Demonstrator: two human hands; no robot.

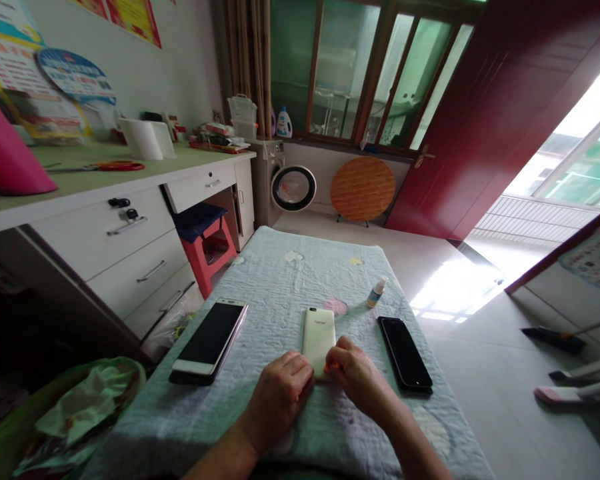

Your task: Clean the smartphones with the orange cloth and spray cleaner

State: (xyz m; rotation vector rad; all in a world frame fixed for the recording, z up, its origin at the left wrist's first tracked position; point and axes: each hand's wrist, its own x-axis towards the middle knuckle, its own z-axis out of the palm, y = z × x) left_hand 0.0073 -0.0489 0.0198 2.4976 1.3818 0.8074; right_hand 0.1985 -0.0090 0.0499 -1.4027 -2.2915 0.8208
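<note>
A white smartphone (319,333) marked "honor" lies back up on the cloth-covered table in front of me, its camera end pointing away. My left hand (281,387) is closed at the phone's lower left edge, with its fingers curled against it. My right hand (349,368) is closed in a pinch over the lower right part of the phone. An orange tint shows at its fingertips, but what they hold, if anything, is hidden. To the left, a white-framed phone (213,337) lies screen up on a dark one. A black phone (405,353) rests on the right.
A small spray bottle (376,293) stands upright beyond the black phone. The light-blue quilted cloth (275,273) covers the table. On the left are a white drawer desk (130,253), a red stool (207,257) and a green waste bin (137,380).
</note>
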